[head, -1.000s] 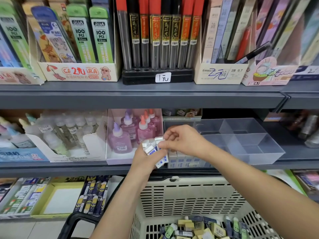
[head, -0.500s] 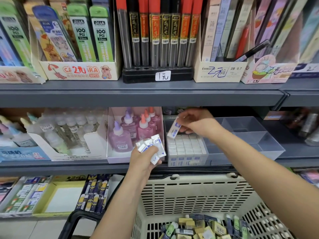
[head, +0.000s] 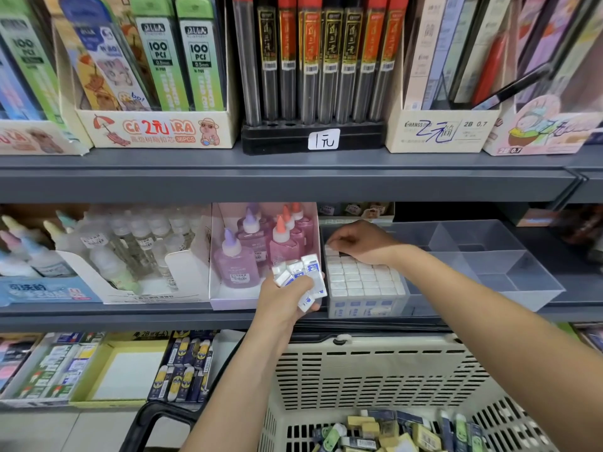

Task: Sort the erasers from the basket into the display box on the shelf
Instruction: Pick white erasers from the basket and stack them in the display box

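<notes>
A tag (head: 323,139) reading "1元" is sitting on the grey upper shelf (head: 195,181), between green packs (head: 199,60) printed "100 PCS 0.5mm" and a carton (head: 440,133) marked "2B 0.7". Below, the left hand (head: 287,300) is gripping several erasers (head: 305,272) in curled fingers. The right hand (head: 362,243) is pinching one eraser (head: 331,251) at the back of the clear display box (head: 489,256), above the basket (head: 375,370).

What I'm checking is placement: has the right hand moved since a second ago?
Yes. The right hand went from the erasers in the left hand back over the clear box, to the rear row of its stacked erasers.
</notes>
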Tool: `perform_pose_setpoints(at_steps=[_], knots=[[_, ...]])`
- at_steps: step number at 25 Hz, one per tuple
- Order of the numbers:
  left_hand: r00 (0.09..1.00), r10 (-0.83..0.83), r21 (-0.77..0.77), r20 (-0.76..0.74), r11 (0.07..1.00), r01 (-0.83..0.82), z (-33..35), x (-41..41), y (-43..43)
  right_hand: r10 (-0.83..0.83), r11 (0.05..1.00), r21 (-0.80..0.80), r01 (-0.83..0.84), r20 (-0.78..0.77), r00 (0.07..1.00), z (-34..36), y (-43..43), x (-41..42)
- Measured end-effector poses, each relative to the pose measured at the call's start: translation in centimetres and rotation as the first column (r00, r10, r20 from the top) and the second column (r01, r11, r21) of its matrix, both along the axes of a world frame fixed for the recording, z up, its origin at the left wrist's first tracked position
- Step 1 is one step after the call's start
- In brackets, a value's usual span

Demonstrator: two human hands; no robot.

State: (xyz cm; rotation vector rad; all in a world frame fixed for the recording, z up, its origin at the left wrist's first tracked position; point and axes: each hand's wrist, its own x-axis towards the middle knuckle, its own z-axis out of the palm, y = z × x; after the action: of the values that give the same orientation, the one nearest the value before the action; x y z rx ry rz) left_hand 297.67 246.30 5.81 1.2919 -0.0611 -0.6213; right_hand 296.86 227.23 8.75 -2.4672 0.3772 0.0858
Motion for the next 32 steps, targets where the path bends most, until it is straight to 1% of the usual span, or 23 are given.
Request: perform_pose_setpoints(at_steps=[2, 4, 6, 7, 9, 10, 11, 12, 14, 15, 17, 20, 22, 24, 25, 27, 29, 30, 32], knots=[[1.000, -0.012, -0.009, -0.010, 1.000, 0.012, 0.1, 0.0, 0.1, -0.003, 1.000, -0.029, 0.002, -0.016, 1.000, 0.6, 0.2, -0.3], [1.000, -0.014, -0.009, -0.009, 1.000, 0.014, 0.2, -0.1, 0.1, -0.030, 0.996, -0.087, 0.037, 0.078, 0.996, 1.2, 1.0, -0.7], [1.000, -0.024, -0.007, 0.002, 1.000, 0.024, 0.3, -0.2, 0.2, -0.031, 0.996, -0.077, 0.047, 0.195, 0.980, 1.9, 2.3, -1.6], [0.999, -0.034, -0.009, 0.010, 0.999, 0.034, 0.3, -0.2, 0.2, 0.012, 0.998, -0.065, 0.002, 0.213, 0.977, 2.1, 3.1, -2.1], [0.998, -0.056, -0.025, 0.022, 0.998, 0.057, 0.5, -0.3, 0.2, 0.116, 0.992, -0.073, -0.104, 0.181, 0.977, 2.1, 4.4, -2.9], [0.998, -0.060, -0.045, 0.016, 0.997, 0.061, 0.6, -0.3, 0.2, 0.134, 0.990, -0.066, -0.124, 0.185, 0.974, 2.1, 4.7, -3.0], [0.998, -0.063, -0.075, 0.002, 0.995, 0.063, 0.6, -0.3, 0.3, 0.108, 0.994, -0.009, -0.109, 0.215, 0.971, 2.3, 4.8, -3.2], [0.997, -0.071, -0.115, -0.019, 0.991, 0.069, 0.6, -0.3, 0.4, 0.057, 0.989, 0.117, -0.088, 0.250, 0.967, 2.7, 4.7, -3.3], [0.992, -0.097, -0.210, -0.080, 0.975, 0.078, 0.6, -0.3, 0.5, -0.023, 0.913, 0.396, -0.097, 0.289, 0.957, 3.5, 4.5, -3.7], [0.988, -0.103, -0.246, -0.111, 0.966, 0.073, 0.6, -0.3, 0.5, -0.027, 0.869, 0.481, -0.116, 0.280, 0.959, 3.9, 4.3, -4.0], [0.983, -0.095, -0.289, -0.157, 0.956, 0.046, 0.6, -0.4, 0.4, -0.003, 0.809, 0.571, -0.140, 0.243, 0.970, 4.1, 4.2, -4.6], [0.988, -0.044, -0.309, -0.146, 0.951, -0.004, 0.5, -0.4, 0.4, -0.048, 0.760, 0.643, -0.092, 0.196, 0.979, 3.5, 4.4, -5.1], [0.993, -0.015, -0.306, -0.113, 0.952, -0.020, 0.5, -0.5, 0.3, -0.152, 0.781, 0.625, 0.005, 0.182, 0.972, 3.1, 4.5, -5.0], [0.996, 0.007, -0.309, -0.093, 0.951, -0.036, 0.5, -0.6, 0.2, -0.247, 0.785, 0.605, 0.133, 0.108, 0.963, 2.9, 4.4, -4.9], [0.996, 0.018, -0.311, -0.089, 0.949, -0.045, 0.5, -0.7, 0.1, -0.261, 0.778, 0.604, 0.172, 0.062, 0.963, 2.8, 4.3, -4.8], [0.996, 0.039, -0.309, -0.076, 0.949, -0.061, 0.5, -0.5, 0.2, -0.239, 0.737, 0.653, 0.173, 0.013, 0.971, 2.4, 4.1, -4.8], [0.997, 0.056, -0.292, -0.052, 0.954, -0.068, 0.5, -0.3, 0.4, -0.208, 0.676, 0.728, 0.110, 0.046, 0.977, 2.3, 3.8, -4.9], [0.998, 0.060, -0.283, -0.036, 0.957, -0.067, 0.4, -0.2, 0.4, -0.215, 0.685, 0.723, 0.090, 0.082, 0.973, 2.3, 3.4, -4.9], [0.997, 0.070, -0.254, -0.017, 0.964, -0.072, 0.2, 0.0, 0.4, -0.298, 0.739, 0.661, 0.129, 0.150, 0.943, 2.6, 2.1, -4.4]])
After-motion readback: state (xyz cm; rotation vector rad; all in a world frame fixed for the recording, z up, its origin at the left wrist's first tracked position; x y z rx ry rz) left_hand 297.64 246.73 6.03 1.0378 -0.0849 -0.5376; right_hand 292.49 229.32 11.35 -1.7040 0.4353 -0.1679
